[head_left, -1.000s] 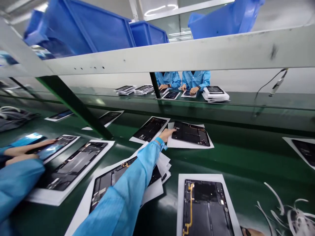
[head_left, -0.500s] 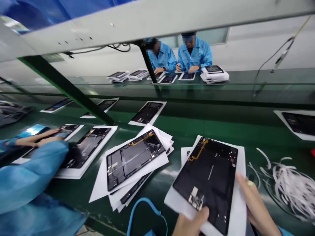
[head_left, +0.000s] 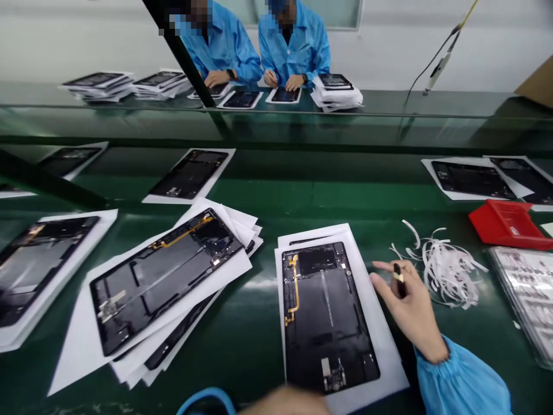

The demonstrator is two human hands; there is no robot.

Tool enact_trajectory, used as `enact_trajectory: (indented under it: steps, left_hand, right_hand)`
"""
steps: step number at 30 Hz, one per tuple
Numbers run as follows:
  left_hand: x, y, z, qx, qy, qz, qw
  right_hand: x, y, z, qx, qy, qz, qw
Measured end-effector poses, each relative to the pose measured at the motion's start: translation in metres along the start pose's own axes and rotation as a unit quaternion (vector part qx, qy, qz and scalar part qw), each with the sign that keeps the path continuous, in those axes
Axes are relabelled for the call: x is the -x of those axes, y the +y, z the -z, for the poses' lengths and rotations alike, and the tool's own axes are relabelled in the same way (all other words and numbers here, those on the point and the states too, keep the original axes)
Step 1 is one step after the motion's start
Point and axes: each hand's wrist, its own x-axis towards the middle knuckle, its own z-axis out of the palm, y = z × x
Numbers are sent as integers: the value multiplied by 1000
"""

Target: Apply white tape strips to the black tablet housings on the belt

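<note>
An opened tablet, black with an orange ribbon cable and a small circuit board, lies on white paper sheets in front of me. Just right of the paper's edge is my right hand, thumb and index finger stretched out with their tips slightly apart. Its other fingers curl, and a dark thing with a gold-coloured band shows at one of them, too small to identify. My left hand is a blur at the bottom edge beside the tablet's lower end, its fingers not distinguishable.
To the left sits a skewed stack of tablets and paper. White strips, a red bin and a clear plastic tray lie rightward. More tablets rest farther back. Two people in blue work across the bench, behind a green post.
The tablet and paper went from being held tilted to lying on the bench. My right hand let go and moved off rightward. The view shifted right, bringing the red bin and tray in.
</note>
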Motion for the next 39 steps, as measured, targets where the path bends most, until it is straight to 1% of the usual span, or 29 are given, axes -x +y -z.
enact_trajectory:
  steps: [1,2,3,4,5,6,7,8,10,14,17,20,25,33,36,39]
  left_hand:
    - [-10,12,6,-79,55,-37,995]
    - [-23,23,12,-200,130,-86,967]
    - [-37,33,19,-330,220,-139,907]
    - [-52,41,26,-432,276,-175,841]
    - [-67,46,33,-499,310,-200,784]
    - [-80,49,40,-534,325,-212,751]
    - [-91,51,46,-549,326,-218,738]
    - [-99,50,51,-551,325,-221,736]
    - [-107,47,57,-550,326,-224,736]
    - [-106,45,59,-546,348,-226,728]
    - [-103,46,57,-551,349,-220,725]
    - [-103,46,56,-560,350,-215,719]
    - [-105,43,58,-576,356,-208,706]
    - [-110,44,55,-584,366,-200,696]
    - [-112,47,53,-583,370,-195,697]
    - [-113,50,52,-580,369,-188,701]
  right_hand:
    - [0,0,2,-12,8,8,1000]
    - [-1,0,3,-31,4,14,999]
    - [-3,0,3,-51,-7,17,998]
    - [-5,0,1,-70,-23,15,997]
    - [-8,0,-2,-90,-42,6,995]
    - [-11,1,-6,-111,-63,-6,992]
    - [-14,2,-11,-135,-83,-16,987]
    - [-16,4,-15,-158,-103,-24,982]
    - [-19,8,-23,-196,-123,-33,972]
    - [-19,16,-32,-226,-95,-42,969]
    - [-18,19,-35,-199,-72,-20,977]
    - [-19,20,-37,-174,-66,-4,982]
    - [-18,22,-40,-172,-48,-14,984]
    - [-21,18,-37,-201,-36,-93,974]
    - [-24,16,-36,-185,-24,-84,979]
    - [-28,14,-37,-162,-53,-57,984]
